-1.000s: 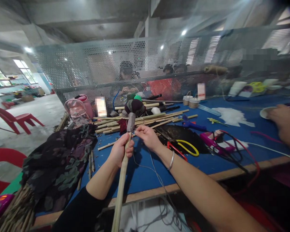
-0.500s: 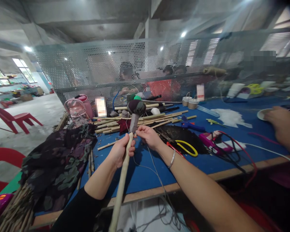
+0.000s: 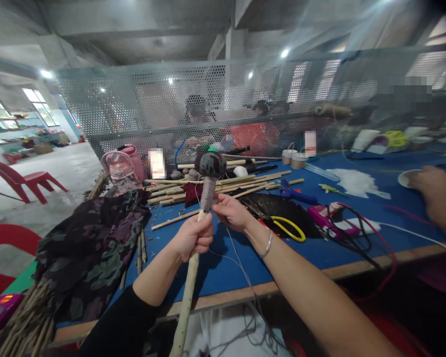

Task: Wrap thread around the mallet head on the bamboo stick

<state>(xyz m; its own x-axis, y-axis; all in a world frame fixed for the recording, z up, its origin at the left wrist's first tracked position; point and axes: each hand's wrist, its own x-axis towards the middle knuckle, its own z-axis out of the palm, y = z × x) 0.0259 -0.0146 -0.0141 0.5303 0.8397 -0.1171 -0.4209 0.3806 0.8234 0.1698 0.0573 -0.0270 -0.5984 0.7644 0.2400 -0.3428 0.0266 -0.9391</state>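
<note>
My left hand (image 3: 193, 235) is wrapped round a pale wooden stick (image 3: 187, 302), which slants up from the bottom of the view. At its top sits a rounded, cloth-covered head (image 3: 211, 164) in a dark floral pattern. Grey cord (image 3: 208, 192) is wound closely round the neck just below that head. Close against the right side of the winding, my right hand (image 3: 228, 210) pinches the grey cord with its fingertips. The loose cord (image 3: 241, 265) runs from there down over the table edge into a tangle. My fingers partly hide the end of the winding.
Several wooden sticks (image 3: 245, 186) lie across the blue table (image 3: 223, 280). Yellow-handled scissors (image 3: 290, 228), a blue glue gun (image 3: 297, 193) and a magenta device (image 3: 330, 220) are at right. Patterned dark cloth (image 3: 96, 253) covers the left. Another person's hand (image 3: 436, 183) holds a white dish.
The stick has turned, so its head shows more of the floral pattern. My left hand has shifted slightly and closed round the stick. My right hand stays beside the winding.
</note>
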